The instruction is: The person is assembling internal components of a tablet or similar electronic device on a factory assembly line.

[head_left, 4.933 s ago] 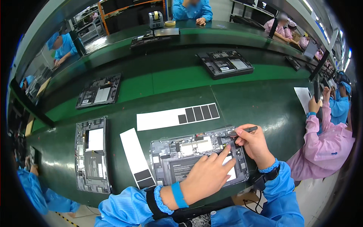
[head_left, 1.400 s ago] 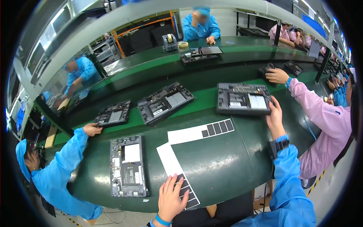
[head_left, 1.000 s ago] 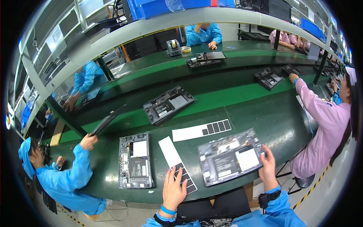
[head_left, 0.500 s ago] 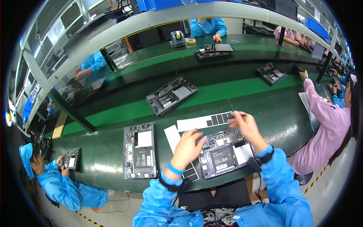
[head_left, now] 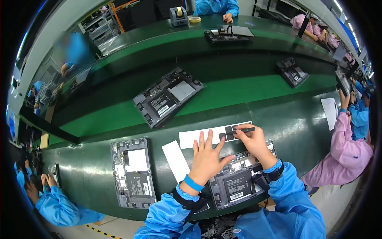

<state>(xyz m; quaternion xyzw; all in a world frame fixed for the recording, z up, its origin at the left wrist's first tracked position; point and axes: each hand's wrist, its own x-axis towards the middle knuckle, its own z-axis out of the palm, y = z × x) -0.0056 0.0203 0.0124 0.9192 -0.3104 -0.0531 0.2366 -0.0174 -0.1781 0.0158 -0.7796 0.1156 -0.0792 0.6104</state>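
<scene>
The left hand (head_left: 207, 157) lies flat and open, fingers spread, on the open grey tablet case with its flat black insides showing (head_left: 238, 181), so it seems to keep the case from sliding. The case sits at the near edge of the dark green table (head_left: 302, 127). The right hand (head_left: 254, 143) pinches thin black tweezers (head_left: 244, 129), tip over the black squares on the long white paper strip (head_left: 215, 134) just behind the case.

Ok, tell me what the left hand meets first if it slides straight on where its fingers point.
Probably the white backing strip: the left hand lies flat, fingers pointing away across the table, their tips already at the strip's near edge. Depth is hard to judge.
</scene>
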